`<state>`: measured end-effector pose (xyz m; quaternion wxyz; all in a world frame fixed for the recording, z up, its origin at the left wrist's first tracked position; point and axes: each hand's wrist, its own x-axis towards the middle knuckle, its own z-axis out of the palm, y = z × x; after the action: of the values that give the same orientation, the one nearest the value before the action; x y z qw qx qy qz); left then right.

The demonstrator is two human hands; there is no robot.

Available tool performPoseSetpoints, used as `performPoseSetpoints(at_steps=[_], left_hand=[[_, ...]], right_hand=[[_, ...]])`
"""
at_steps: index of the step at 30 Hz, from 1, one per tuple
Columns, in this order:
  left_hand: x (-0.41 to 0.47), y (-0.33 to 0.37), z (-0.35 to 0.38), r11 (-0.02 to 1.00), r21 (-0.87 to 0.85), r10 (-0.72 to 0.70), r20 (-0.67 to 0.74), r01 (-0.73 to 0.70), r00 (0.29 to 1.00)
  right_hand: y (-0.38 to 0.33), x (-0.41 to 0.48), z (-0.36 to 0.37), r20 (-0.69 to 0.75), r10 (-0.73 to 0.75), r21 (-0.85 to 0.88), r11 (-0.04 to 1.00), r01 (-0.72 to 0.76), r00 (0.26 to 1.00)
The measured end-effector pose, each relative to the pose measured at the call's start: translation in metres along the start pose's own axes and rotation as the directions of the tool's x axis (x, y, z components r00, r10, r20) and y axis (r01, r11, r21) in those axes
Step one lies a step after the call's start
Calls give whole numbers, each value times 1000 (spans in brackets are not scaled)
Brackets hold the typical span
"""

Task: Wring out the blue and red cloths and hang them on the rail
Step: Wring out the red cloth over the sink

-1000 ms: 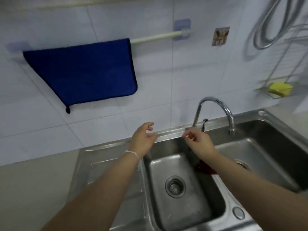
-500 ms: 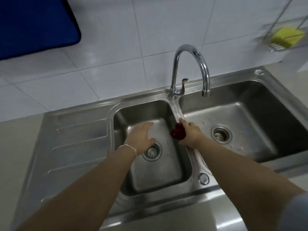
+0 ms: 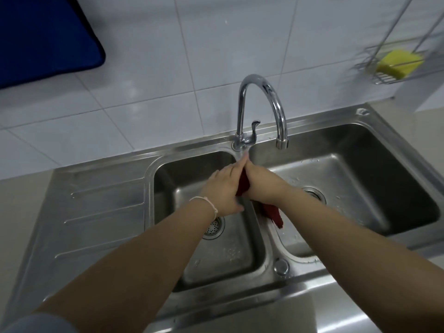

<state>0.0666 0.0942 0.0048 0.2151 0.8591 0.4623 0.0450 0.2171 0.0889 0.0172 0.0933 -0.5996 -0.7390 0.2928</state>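
The red cloth (image 3: 272, 212) is bunched over the divider between the two sink basins. My left hand (image 3: 224, 188) and my right hand (image 3: 263, 183) press together around it, both closed on the cloth. A dark red tail hangs out below my right wrist. Most of the cloth is hidden between my palms. The blue cloth (image 3: 45, 37) hangs flat against the tiled wall at the upper left; the rail it hangs on is out of frame.
A chrome gooseneck tap (image 3: 262, 109) stands just behind my hands, its spout over the right basin (image 3: 374, 169). The left basin (image 3: 230, 258) has a drain strainer. A ribbed drainboard (image 3: 96, 217) lies left. A wire rack with a yellow sponge (image 3: 397, 63) hangs at the upper right.
My view dropped from the rail to the sink. My right hand picked the red cloth off the divider, and my left hand came across from the left basin to close on it too.
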Motion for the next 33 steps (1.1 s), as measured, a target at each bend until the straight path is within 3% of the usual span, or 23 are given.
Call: performPoseSetpoints(at_steps=[3, 6, 8, 11, 13, 15, 18, 19, 20, 22, 23, 24, 26, 28, 30, 32, 33], left_hand=[[2, 7, -11, 982, -190, -31, -173, -2, 984], [0, 7, -30, 903, -429, -171, -357, 1, 918], [-1, 14, -39, 703, -708, -389, -306, 65, 869], [3, 23, -49, 173, -977, -606, -9, 121, 796], [2, 24, -55, -128, -987, -564, 150, 93, 812], [-2, 21, -61, -221, -973, -500, 173, 68, 848], [-14, 8, -69, -195, -978, -417, 151, 74, 896], [-18, 4, -69, -135, -984, -406, 158, 112, 900], [-24, 0, -68, -5, -984, -410, 164, 177, 897], [-34, -12, -67, 417, -865, -395, 103, 278, 913], [-38, -17, -65, 561, -792, -342, 44, 242, 939], [-40, -19, -62, 642, -740, -312, -11, 202, 950], [-44, -12, -60, 672, -728, -290, -95, 132, 952], [-47, 9, -66, 636, -768, -313, -171, 73, 934], [-46, 19, -80, 603, -794, -480, -284, 77, 830], [-43, 16, -93, 463, -886, -615, -305, 19, 727], [-42, 17, -101, 337, -941, -642, -252, -28, 724]], right_hand=[[-15, -11, -27, 18, -70, 30, 997, 69, 997], [-15, -31, -36, -94, -73, 310, 946, 99, 993], [-10, -40, -29, -181, -40, 492, 861, 126, 983], [-2, -42, -7, -213, -21, 521, 843, 132, 977], [-9, -44, 2, -190, 10, 612, 783, 111, 982], [-22, -43, 4, -128, 71, 780, 624, 56, 989], [-42, -36, -4, -109, 175, 940, 337, 44, 979], [-46, -32, -11, -155, 196, 935, 347, 79, 968], [-50, -29, -20, -208, 195, 899, 423, 109, 958], [-60, -27, -42, -281, 104, 742, 654, 147, 954], [-66, -27, -53, -292, 12, 639, 746, 186, 956], [-74, -28, -62, -285, -89, 541, 807, 237, 954], [-92, -33, -76, -235, -237, 409, 856, 317, 943], [-105, -39, -90, -236, -285, 358, 863, 356, 929], [-107, -46, -105, -335, -214, 332, 884, 328, 918], [-97, -51, -111, -422, -96, 296, 925, 237, 902], [-92, -53, -109, -405, -59, 319, 926, 202, 913]])
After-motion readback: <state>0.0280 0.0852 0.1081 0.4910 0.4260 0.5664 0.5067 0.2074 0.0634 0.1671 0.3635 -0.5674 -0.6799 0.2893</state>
